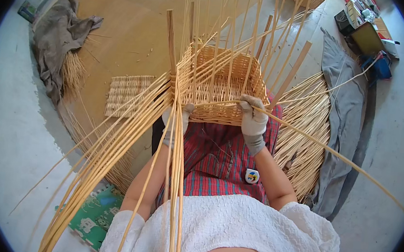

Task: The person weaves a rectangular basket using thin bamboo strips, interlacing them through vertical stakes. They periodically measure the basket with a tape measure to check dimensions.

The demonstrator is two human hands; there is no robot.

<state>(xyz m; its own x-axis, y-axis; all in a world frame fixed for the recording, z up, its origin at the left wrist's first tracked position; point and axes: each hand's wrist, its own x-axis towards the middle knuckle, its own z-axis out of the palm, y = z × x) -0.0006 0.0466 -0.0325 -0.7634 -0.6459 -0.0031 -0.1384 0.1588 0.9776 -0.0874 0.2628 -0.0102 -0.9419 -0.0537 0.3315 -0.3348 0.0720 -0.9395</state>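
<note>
Concrete floor (pixel 5 123) and a round wooden board (pixel 124 28) make up the work area I see from the head view. At the board's left edge lies a grey cloth (pixel 55 41) over a bundle of cane. Near the board's centre lies a small flat woven mat (pixel 125 93). A green printed box (pixel 93 215) lies on the floor at lower left.

Progress, as I judge it: the wicker basket (pixel 222 87), propped on the lap against a red plaid apron (pixel 218 161), has a finished base and side walls woven partway up. The upright stakes (pixel 220 27) stand bare above the weave, and long loose canes (pixel 114 137) trail off to the lower left, so the upper wall and rim remain.

Left hand (pixel 176 121), gloved: pressed against the basket's near left corner among the canes; I cannot tell how far its grip is closed. Right hand (pixel 253 118), gloved: grip closed on a single long cane (pixel 334 154) at the near right corner.

Right of the basket, more cane stock (pixel 307 130) fans across the floor beside another grey cloth (pixel 344 119).
</note>
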